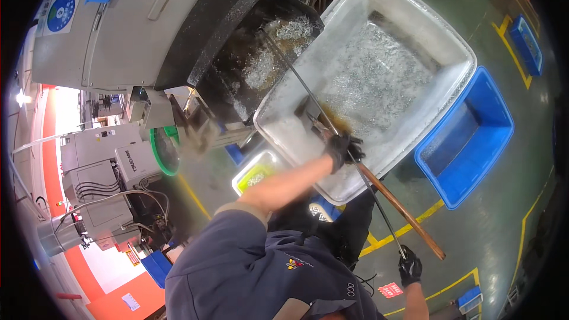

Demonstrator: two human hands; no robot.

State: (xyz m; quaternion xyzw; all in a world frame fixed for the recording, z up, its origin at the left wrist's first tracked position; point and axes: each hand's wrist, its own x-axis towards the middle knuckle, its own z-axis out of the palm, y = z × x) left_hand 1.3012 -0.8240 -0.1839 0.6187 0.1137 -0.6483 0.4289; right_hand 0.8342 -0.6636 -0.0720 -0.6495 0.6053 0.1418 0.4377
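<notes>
A long thin metal rod (303,83) runs slantwise from a dark machine trough (222,77) holding silvery metal shavings (261,71), over a big white plastic tub (278,109). My black-gloved left hand (340,151) is closed around its middle, above the tub's near side. At the rod's near end, my gloved right hand (410,266) grips it, low on the right. A wooden handle (400,209) slopes out over the tub rim beside the rod, passing close by my left hand. Its other end lies in the tub, partly hidden. More shavings (379,77) cover the tub's bottom.
Right of the tub stands a blue bin (456,186). A small white container (240,179) with a yellow-green inside sits left of my legs. The grey machine (130,24) stands at upper left, with other machinery (101,166) below it. Yellow lines (409,225) mark the green floor.
</notes>
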